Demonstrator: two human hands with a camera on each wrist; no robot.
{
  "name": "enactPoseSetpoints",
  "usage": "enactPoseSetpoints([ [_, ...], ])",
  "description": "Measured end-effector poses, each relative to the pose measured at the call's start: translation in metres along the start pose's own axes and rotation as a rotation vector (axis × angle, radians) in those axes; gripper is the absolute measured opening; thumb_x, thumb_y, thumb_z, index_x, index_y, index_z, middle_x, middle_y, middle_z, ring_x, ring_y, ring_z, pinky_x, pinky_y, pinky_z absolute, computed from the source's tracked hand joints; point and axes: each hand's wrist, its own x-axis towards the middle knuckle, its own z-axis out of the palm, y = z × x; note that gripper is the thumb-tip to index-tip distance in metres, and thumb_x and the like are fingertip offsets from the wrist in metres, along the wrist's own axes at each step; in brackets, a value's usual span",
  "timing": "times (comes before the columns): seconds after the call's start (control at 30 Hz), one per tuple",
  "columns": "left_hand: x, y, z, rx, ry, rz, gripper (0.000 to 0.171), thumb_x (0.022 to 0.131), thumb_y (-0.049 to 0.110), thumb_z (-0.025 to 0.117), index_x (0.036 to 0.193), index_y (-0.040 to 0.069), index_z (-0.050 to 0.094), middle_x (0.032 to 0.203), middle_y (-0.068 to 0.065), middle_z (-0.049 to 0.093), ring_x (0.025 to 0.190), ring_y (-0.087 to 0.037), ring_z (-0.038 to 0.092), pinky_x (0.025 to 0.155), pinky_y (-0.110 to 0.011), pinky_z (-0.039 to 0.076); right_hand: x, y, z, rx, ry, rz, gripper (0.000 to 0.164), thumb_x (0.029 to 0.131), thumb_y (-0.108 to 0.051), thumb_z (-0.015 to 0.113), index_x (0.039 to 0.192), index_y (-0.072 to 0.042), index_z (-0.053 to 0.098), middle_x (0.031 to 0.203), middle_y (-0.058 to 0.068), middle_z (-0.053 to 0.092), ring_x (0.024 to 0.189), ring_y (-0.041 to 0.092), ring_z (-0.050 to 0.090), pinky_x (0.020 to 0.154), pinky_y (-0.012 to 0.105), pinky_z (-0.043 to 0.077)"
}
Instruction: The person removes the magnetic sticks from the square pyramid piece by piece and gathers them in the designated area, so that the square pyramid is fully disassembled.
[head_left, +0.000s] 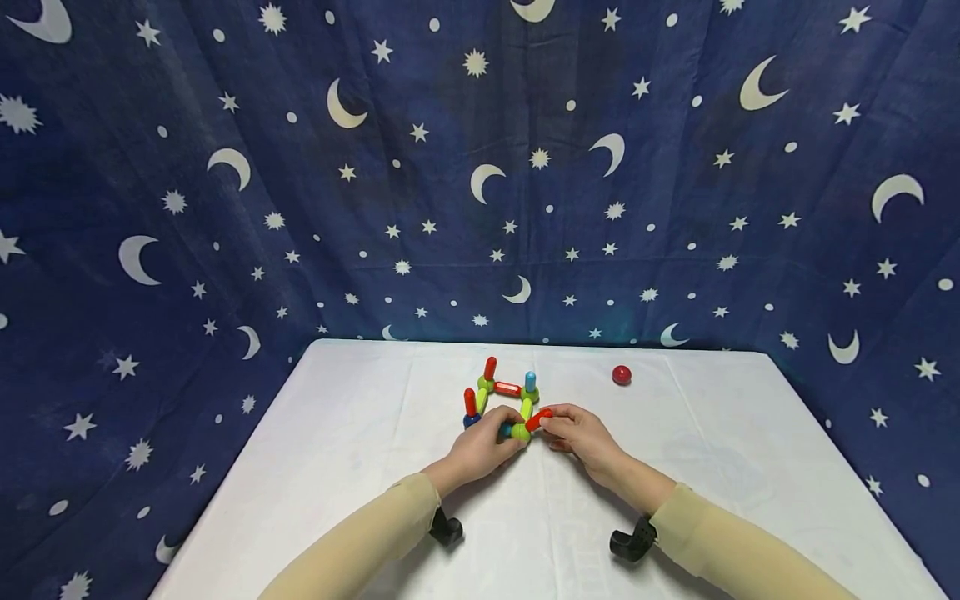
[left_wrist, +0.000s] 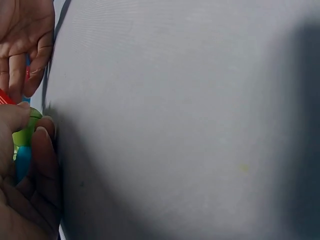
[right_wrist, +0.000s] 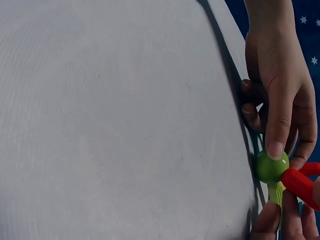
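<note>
On the table stands a square frame of rods and balls. Its corners are a blue ball [head_left: 471, 421] at near left and green balls elsewhere. Two red rods [head_left: 470, 402] and a light blue rod [head_left: 530, 382] stand upright on three corners. My left hand [head_left: 480, 450] reaches over the near side and grips the near-right green ball [head_left: 521, 432], thumb on top in the right wrist view. My right hand [head_left: 588, 442] pinches another red rod [right_wrist: 300, 187], tilted, its end against that ball. Fingers partly hide the near light blue rod [head_left: 506, 430].
A loose red ball [head_left: 622, 375] lies toward the back right of the white table [head_left: 712, 442]. Behind the table hangs a dark blue curtain [head_left: 420, 208] with moons and stars. Black wrist cameras [head_left: 633, 542] sit on both wrists.
</note>
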Motion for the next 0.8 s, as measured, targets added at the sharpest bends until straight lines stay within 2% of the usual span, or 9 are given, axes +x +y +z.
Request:
enactPoseSetpoints([
  [0.33,0.0002,0.0003,-0.0005,0.007,0.007,-0.005,0.032,0.097,0.038,0.072,0.124,0.025,0.059,0.115,0.01,0.063,0.091,-0.009,0.057,0.086,-0.035,0.05,0.0044,0.001,0.0061,0.033,0.069,0.033,0.031,0.095,-0.014,0.072,0.119,0.004,0.063,0.098,0.007,0.071,0.087,0.019,0.063,0.078,0.03,0.054],
  [0.57,0.0005,-0.0005,0.0002,0.01,0.0,0.015,0.03,0.097,0.037,0.072,0.122,0.024,0.059,0.111,0.009,0.063,0.078,-0.007,0.057,0.075,-0.031,0.048,0.0029,-0.0004,0.0078,0.029,0.085,0.05,0.031,0.094,-0.012,0.073,0.118,0.004,0.063,0.098,0.006,0.073,0.089,0.02,0.064,0.08,0.03,0.054],
  [0.8,0.0009,0.0002,-0.0004,0.03,-0.003,0.032,0.028,0.098,0.037,0.07,0.121,0.025,0.059,0.117,0.009,0.062,0.088,-0.007,0.057,0.084,-0.033,0.05,0.0029,-0.0006,0.0076,-0.006,0.079,0.063,0.031,0.096,-0.016,0.072,0.119,0.002,0.061,0.103,0.008,0.073,0.093,0.022,0.063,0.084,0.031,0.054],
])
